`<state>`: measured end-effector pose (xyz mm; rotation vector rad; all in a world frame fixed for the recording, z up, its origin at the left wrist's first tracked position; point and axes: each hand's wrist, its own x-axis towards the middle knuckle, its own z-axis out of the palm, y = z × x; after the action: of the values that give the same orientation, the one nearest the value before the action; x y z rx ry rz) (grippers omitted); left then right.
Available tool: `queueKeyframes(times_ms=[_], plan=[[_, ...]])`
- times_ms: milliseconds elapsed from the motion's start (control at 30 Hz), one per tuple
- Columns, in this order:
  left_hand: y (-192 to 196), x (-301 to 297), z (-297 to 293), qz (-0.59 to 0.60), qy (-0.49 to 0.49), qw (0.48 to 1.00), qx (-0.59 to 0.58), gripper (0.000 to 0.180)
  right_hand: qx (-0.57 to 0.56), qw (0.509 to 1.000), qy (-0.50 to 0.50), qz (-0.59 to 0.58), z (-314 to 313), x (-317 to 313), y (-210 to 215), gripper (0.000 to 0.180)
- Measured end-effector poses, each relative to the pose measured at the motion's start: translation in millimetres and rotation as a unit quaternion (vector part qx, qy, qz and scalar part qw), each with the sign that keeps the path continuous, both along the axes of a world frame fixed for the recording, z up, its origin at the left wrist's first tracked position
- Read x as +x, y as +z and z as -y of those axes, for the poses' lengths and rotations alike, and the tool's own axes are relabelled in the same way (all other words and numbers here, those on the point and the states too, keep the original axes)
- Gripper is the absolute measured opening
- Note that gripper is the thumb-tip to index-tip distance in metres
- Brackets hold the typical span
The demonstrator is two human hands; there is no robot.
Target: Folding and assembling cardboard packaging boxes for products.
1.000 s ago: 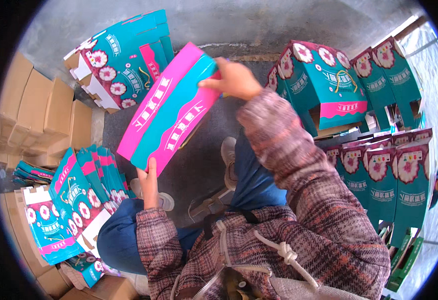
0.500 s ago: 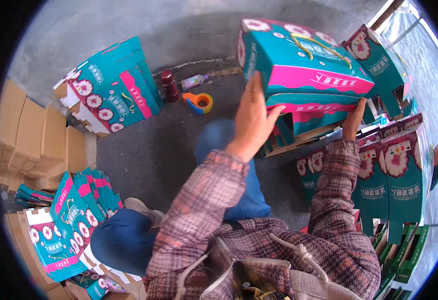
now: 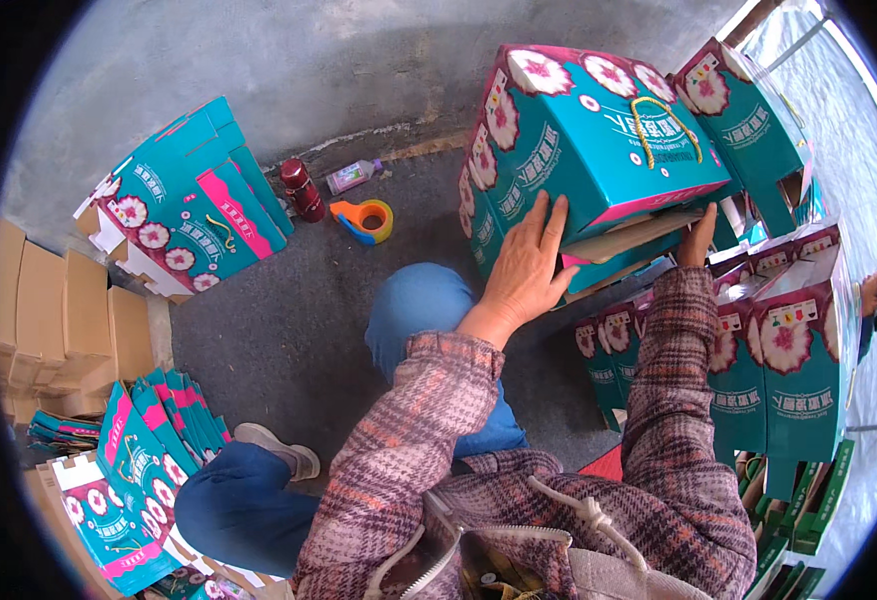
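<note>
A teal and pink gift box [image 3: 614,150] with a gold rope handle is before me at the upper right, tilted, its near side partly unfolded. My left hand [image 3: 527,262] lies against its near left corner, fingers stretched out over the teal side and thumb apart. At the right end of the near flap [image 3: 639,238], my right hand [image 3: 697,240] grips the edge. Some of its fingers are hidden behind the cardboard.
More teal boxes [image 3: 804,390] stand at the right, another [image 3: 744,115] behind. Flat cartons [image 3: 174,210] lean by the wall; others [image 3: 139,470] lie lower left near brown cartons [image 3: 84,300]. A red flask [image 3: 303,190], a bottle [image 3: 355,177] and an orange tape dispenser [image 3: 364,222] are on the floor.
The box has turned and come down, showing more of its left side. My left hand has shifted lower along its corner, fingers more spread. The pink flap has folded inward.
</note>
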<state>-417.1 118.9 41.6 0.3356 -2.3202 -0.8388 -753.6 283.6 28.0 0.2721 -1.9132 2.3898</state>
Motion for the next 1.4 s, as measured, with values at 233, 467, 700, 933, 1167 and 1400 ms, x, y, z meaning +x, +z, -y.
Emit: queueKeyframes(times_ms=[233,467,700,933,1167,1400], plan=[[-1.5,-4.1,0.2,0.063,-0.041,0.997,0.018,0.087,-0.005,0.997,0.04,0.061,-37.1,-5.0,-32.5,0.04],[-10.0,19.4,10.4,0.043,0.028,0.999,0.008,0.076,-0.011,0.99,0.128,0.054,-19.9,118.5,-80.5,0.053],[15.7,90.4,-9.1,-0.089,0.106,0.982,-0.125,0.059,0.147,0.888,0.356,0.252,-63.5,284.7,-149.2,0.052],[-27.9,274.2,-58.3,0.123,0.057,0.984,-0.114,0.066,0.13,0.778,0.549,0.276,28.1,432.3,-54.2,0.058],[78.8,414.3,-61.8,-0.073,0.128,0.984,0.1,0.046,0.265,0.806,0.426,-0.314,105.6,451.5,-6.6,0.056],[5.4,611.8,-44.8,-0.439,0.503,0.638,0.383,0.033,0.275,0.609,0.494,-0.556,175.2,520.6,36.0,0.03]])
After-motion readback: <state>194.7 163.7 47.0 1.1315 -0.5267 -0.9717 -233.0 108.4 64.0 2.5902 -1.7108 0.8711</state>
